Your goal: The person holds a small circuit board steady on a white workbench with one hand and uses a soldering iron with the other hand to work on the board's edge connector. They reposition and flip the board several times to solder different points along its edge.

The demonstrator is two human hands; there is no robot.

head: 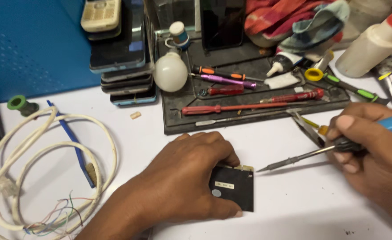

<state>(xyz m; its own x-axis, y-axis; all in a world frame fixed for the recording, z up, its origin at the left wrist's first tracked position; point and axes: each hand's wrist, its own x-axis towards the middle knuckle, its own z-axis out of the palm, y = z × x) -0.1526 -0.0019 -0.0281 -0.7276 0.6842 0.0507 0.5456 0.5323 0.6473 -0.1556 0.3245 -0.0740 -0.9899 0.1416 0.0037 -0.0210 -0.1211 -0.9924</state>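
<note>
Fingers (214, 153) of left hand (185, 178) pressed flat on black circuit board (236, 186), pinned to white table (294, 209) | right hand (374, 142) closed round soldering iron (302, 155) | tip held just beside gold edge contacts, not touching | no soldering seen begun.

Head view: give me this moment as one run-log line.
left hand: pinning black board on table | right hand: holding soldering iron, tip near board's top edge, not touching | tool tray behind

left hand (185, 178) hides board (236, 189) — label illegible
</note>
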